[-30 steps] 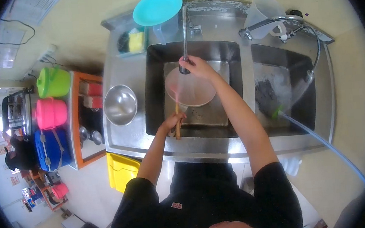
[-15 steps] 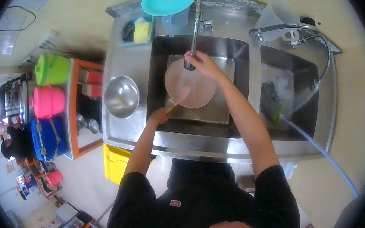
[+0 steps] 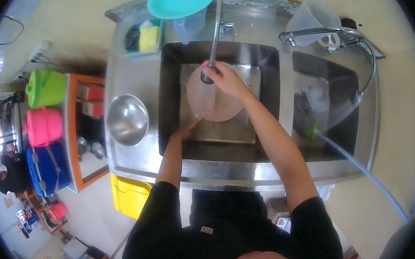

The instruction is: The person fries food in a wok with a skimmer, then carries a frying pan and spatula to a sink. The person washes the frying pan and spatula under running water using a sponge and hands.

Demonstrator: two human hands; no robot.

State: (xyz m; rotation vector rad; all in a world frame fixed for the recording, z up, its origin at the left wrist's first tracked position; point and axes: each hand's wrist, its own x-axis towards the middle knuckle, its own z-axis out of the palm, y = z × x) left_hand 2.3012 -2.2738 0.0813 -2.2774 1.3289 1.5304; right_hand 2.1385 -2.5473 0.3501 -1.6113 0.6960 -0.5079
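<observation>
My right hand (image 3: 224, 78) is closed round the spray head of the hose faucet (image 3: 216, 36), above a translucent pinkish bowl (image 3: 227, 101) in the left sink basin (image 3: 247, 136). Spray falls from the head into the bowl. At the bowl's lower left, my left hand (image 3: 185, 132) grips the wooden handle of a pink spatula (image 3: 196, 123). The spatula's pink blade is blurred by the spray inside the bowl.
A steel bowl (image 3: 127, 120) sits on the left counter. Behind are a sponge tray (image 3: 149, 39), a turquoise basin (image 3: 181, 0) and a clear pitcher (image 3: 313, 19). A hose (image 3: 362, 170) runs into the right basin (image 3: 317, 94). A person (image 3: 12, 174) is far left.
The spatula has swung to a more upright angle in the bowl, with my left hand a little lower relative to the sink. The whole view has shifted slightly.
</observation>
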